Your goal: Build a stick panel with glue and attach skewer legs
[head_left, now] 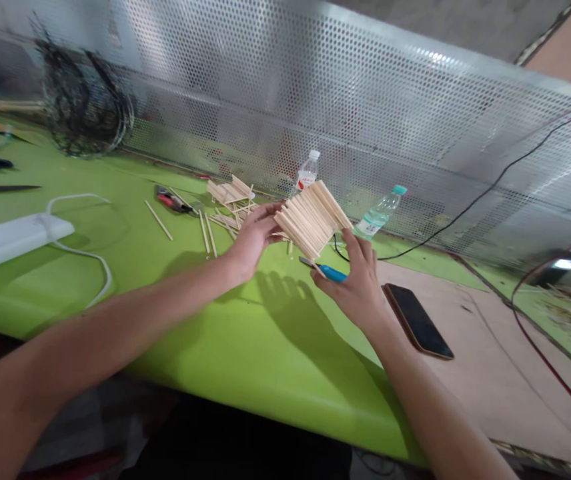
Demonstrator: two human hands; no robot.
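Observation:
Both hands hold up a small model made of thin wooden sticks (310, 220), tilted above the green table. My left hand (254, 241) grips its left edge, fingers partly behind it. My right hand (353, 280) has its fingers on the lower right side, thumb near a stick that juts from the bottom corner. Beneath the model lies a utility knife with a blue handle (334, 273), partly covered by the right hand. Behind the left hand, a second stick structure (230, 191) rests among loose wooden sticks (207, 232).
Red-handled pliers (170, 200) lie left of the sticks. Two plastic bottles stand behind, one white-capped (307, 171), one green-capped (379, 213). A phone (418, 321) lies on a board at right. A white power strip (15, 240) and a wire coil (85, 100) are at left.

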